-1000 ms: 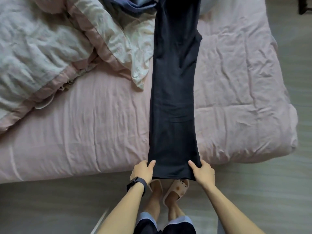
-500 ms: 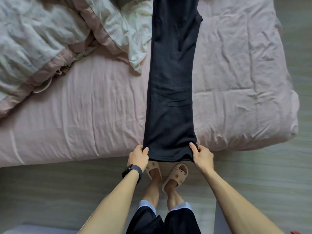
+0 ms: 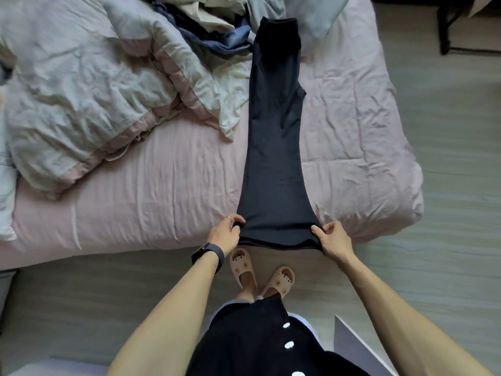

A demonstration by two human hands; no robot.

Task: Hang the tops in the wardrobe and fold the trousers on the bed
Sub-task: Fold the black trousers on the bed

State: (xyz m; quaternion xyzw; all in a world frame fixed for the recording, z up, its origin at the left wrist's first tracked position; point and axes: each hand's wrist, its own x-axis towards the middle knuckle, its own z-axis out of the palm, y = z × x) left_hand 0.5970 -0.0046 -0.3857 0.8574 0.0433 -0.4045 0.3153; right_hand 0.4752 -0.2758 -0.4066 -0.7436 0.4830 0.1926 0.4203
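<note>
on the pink-sheeted bed (image 3: pixel 168 202), beside a rumpled duvet (image 3: pixel 89 85), dark trousers (image 3: pixel 273 137) are laid lengthwise; the hem corners are pinched by left hand (image 3: pixel 226 234) and right hand (image 3: pixel 332 238).

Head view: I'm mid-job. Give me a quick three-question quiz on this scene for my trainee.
1. True or false: the left hand and the right hand each pinch a hem corner of the dark trousers.
2. What lies on the bed beside the trousers' waistband? A) a pile of clothes B) a laptop C) a hanger
3. Which wrist wears the smartwatch?
Key: 1 true; 2 A; 3 left.
</note>
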